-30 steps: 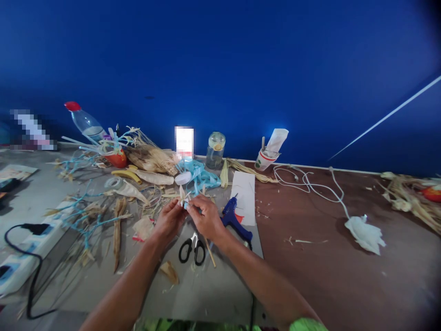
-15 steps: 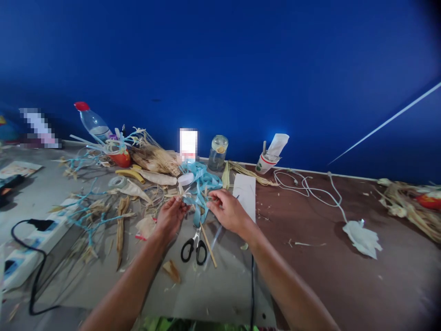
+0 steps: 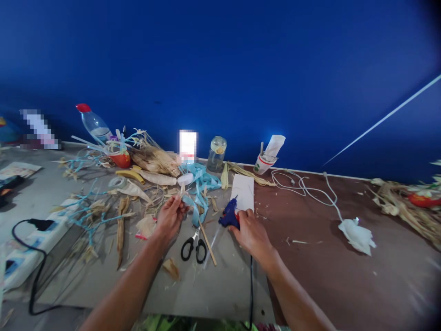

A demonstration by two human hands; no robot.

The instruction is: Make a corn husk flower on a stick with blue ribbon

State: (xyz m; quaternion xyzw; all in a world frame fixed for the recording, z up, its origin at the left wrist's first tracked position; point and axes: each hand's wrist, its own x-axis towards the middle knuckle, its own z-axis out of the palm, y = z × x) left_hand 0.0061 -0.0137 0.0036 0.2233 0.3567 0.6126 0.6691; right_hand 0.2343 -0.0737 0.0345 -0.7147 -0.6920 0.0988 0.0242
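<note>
my l hand (image 3: 172, 217) pinches a pale husk bit (image 3: 182, 189) & my r hand (image 3: 253, 232), at its 3 o'clock, grips the glue gun (image 3: 228, 214).

The gun (image 3: 228, 215) looks smooth plastic, the ribbon (image 3: 201, 185) glossy, the scissors (image 3: 196, 236) metal-bladed, the husks (image 3: 155, 162) rough, the paper (image 3: 243, 192) matt.

The glue gun (image 3: 228, 214) is dark blue. Its thin nozzle points away from the person; its handle is mostly hidden in the right hand (image 3: 253, 233). A small piece (image 3: 182, 189), pale and pointed, stands up from the left hand (image 3: 171, 215), its details unclear.
</note>
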